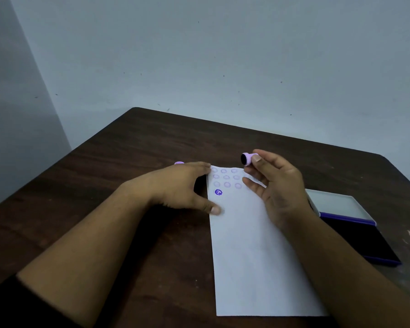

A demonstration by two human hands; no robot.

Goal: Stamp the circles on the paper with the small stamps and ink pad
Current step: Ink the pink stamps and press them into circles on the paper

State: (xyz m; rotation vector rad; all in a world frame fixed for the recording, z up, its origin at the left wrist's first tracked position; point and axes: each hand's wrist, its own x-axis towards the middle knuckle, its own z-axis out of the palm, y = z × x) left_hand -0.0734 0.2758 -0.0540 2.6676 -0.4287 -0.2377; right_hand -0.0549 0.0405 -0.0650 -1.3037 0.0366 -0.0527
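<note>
A white sheet of paper (253,252) lies lengthwise on the dark wooden table (118,162). Faint printed circles (226,177) fill its far end, and one dark purple stamp mark (218,192) sits below them at the left. My left hand (182,185) lies flat on the paper's left edge, fingers spread. My right hand (277,185) hovers above the far right of the paper, pinching a small lilac stamp (246,159) with its dark inked face turned left. An open purple ink pad (355,235) lies right of the paper.
Another small lilac stamp (179,163) peeks out behind my left hand's fingers. The ink pad's pale lid (336,204) lies open beyond the pad. A grey wall (199,55) rises just behind the table's far edge.
</note>
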